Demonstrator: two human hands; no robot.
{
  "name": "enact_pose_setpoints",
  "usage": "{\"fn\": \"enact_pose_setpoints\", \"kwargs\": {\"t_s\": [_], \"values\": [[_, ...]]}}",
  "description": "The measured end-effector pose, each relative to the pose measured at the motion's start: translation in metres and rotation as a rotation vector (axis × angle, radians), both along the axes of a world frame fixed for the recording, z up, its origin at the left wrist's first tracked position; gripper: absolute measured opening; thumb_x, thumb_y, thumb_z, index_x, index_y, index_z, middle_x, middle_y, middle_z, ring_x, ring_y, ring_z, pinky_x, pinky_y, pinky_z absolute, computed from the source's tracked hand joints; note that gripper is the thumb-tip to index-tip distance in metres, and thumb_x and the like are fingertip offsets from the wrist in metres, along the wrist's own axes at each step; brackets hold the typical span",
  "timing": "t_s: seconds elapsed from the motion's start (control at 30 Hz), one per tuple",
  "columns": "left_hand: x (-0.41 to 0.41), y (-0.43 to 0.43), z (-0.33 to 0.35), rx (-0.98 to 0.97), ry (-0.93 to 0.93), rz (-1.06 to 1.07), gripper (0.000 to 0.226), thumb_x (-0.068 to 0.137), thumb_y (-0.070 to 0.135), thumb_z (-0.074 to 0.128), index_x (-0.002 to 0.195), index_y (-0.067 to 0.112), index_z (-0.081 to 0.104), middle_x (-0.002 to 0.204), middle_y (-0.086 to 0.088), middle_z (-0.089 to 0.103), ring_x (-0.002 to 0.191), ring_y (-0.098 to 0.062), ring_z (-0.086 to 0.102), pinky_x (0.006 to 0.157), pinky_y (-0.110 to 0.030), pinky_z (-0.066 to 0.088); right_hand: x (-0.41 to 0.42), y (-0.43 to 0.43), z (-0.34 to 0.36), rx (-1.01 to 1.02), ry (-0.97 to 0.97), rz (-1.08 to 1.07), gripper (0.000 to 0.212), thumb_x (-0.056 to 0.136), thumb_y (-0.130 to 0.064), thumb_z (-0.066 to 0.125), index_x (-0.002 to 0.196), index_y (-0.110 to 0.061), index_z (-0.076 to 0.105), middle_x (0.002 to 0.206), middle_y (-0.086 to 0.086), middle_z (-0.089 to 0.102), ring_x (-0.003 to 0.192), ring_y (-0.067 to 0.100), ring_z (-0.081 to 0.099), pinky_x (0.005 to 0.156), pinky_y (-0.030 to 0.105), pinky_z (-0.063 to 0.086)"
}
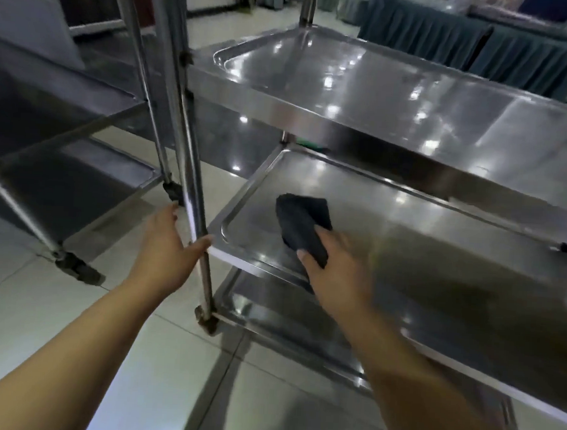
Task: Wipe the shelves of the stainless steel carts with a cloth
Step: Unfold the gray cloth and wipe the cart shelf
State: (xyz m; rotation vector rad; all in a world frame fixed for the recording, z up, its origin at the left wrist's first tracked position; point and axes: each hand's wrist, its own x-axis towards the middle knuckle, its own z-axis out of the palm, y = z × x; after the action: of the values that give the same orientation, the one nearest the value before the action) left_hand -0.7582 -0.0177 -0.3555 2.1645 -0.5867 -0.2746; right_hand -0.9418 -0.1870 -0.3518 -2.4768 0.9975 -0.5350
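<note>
On my feed, farthest left of the left hand (167,241) stands a second cart (66,131), its steel shelves dim and its legs on the tiled floor (137,355). The left hand is spread wide and holds nothing. Its fingers reach up beside the post (192,183) of the nearer cart (313,117), and its thumb tip touches that post where the middle shelf (454,256) meets it. Below the hand, the post ends in a caster (207,322).

Just right of the post, the cloth (302,229) lies on the middle shelf near its left end. It is dark and folded. Its long axis runs from the right hand (335,270) away and to the left, with the free end pointing toward the shelf's far left corner. The right hand holds the cloth's near end down on the steel, with the thumb at the near edge and the fingers curled over the top. This hand is blurred, so I cannot make out more of the grip.

Above the right hand, the top shelf (380,88) overhangs the far half of the middle shelf. Under the wrist sits the bottom shelf (287,313). Far beyond, to the right, are teal draped tables (482,38).
</note>
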Motion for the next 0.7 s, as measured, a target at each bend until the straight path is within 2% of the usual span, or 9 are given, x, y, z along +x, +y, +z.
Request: {"fn": "enact_pose_setpoints", "kwargs": {"t_s": [0.1,0.17,0.27,0.33,0.4,0.47,0.6,0.63,0.7], "values": [[0.017,-0.016,-0.024,-0.116,-0.043,-0.021,0.086,0.076,0.036,0.074,0.144,0.024,0.022,0.146,-0.009,0.029,0.129,-0.030,0.038,0.105,-0.050,0.037,0.022,0.007,-0.044,0.003,0.318,0.221,0.048,0.088,-0.052,0.055,0.124,-0.019,0.059,0.127,0.003,0.051,0.115,0.023,0.049,0.096,0.036,0.042],[0.025,-0.025,-0.035,-0.218,-0.078,-0.057,0.080,0.077,0.034,0.073,0.141,0.026,0.026,0.142,-0.007,0.035,0.126,-0.027,0.042,0.102,-0.050,0.040,0.031,0.009,-0.059,-0.080,0.321,0.158,0.054,0.089,-0.059,0.048,0.129,-0.023,0.052,0.128,0.003,0.051,0.114,0.023,0.049,0.095,0.041,0.043],[0.035,-0.033,-0.045,-0.342,-0.090,-0.041,0.065,0.081,0.029,0.069,0.134,0.025,0.033,0.132,-0.003,0.047,0.116,-0.019,0.050,0.096,-0.043,0.045,0.047,0.004,-0.065,-0.206,0.324,0.064,0.065,0.087,-0.068,0.038,0.142,-0.036,0.029,0.130,0.006,0.049,0.115,0.027,0.046,0.093,0.048,0.042],[0.041,-0.036,-0.047,-0.385,-0.057,-0.042,0.057,0.084,0.025,0.066,0.130,0.025,0.033,0.121,0.001,0.052,0.111,-0.019,0.053,0.094,-0.042,0.046,0.057,0.001,-0.069,-0.257,0.424,0.076,0.063,0.089,-0.067,0.031,0.145,-0.044,0.016,0.139,0.011,0.035,0.125,0.031,0.033,0.100,0.051,0.034],[0.049,-0.036,-0.046,-0.385,-0.032,-0.063,0.053,0.086,0.022,0.064,0.128,0.026,0.032,0.115,0.003,0.051,0.108,-0.023,0.057,0.084,-0.038,0.050,0.070,-0.001,-0.073,-0.197,0.515,0.125,0.055,0.095,-0.060,0.023,0.145,-0.049,0.004,0.154,0.009,0.012,0.138,0.034,0.014,0.110,0.053,0.018],[0.055,-0.037,-0.047,-0.351,-0.053,-0.107,0.053,0.087,0.021,0.062,0.129,0.030,0.030,0.118,-0.001,0.055,0.103,-0.022,0.060,0.079,-0.034,0.051,0.085,0.000,-0.079,-0.105,0.521,0.183,0.051,0.098,-0.054,0.018,0.146,-0.050,0.000,0.159,0.007,-0.002,0.142,0.032,0.009,0.112,0.050,0.012],[0.064,-0.037,-0.061,-0.359,-0.146,-0.144,0.051,0.089,0.026,0.058,0.131,0.034,0.030,0.120,0.001,0.059,0.099,-0.015,0.060,0.085,-0.039,0.052,0.142,0.017,-0.094,-0.162,0.443,0.291,0.051,0.098,-0.052,0.015,0.145,-0.048,-0.002,0.160,0.004,-0.005,0.144,0.031,0.003,0.111,0.050,0.009],[0.065,-0.037,-0.065,-0.365,-0.164,-0.140,0.050,0.090,0.027,0.058,0.131,0.035,0.030,0.117,0.004,0.059,0.098,-0.014,0.061,0.082,-0.037,0.053,0.152,0.019,-0.098,-0.162,0.421,0.306,0.051,0.097,-0.053,0.015,0.145,-0.048,-0.002,0.160,0.002,-0.004,0.144,0.030,0.001,0.111,0.051,0.008],[0.068,-0.034,-0.074,-0.374,-0.186,-0.128,0.049,0.089,0.030,0.058,0.129,0.038,0.030,0.110,0.015,0.055,0.093,-0.007,0.059,0.073,-0.024,0.049,0.159,0.015,-0.105,-0.135,0.395,0.324,0.050,0.095,-0.055,0.014,0.143,-0.051,0.002,0.159,-0.003,0.000,0.143,0.029,0.001,0.109,0.052,0.011]]}}
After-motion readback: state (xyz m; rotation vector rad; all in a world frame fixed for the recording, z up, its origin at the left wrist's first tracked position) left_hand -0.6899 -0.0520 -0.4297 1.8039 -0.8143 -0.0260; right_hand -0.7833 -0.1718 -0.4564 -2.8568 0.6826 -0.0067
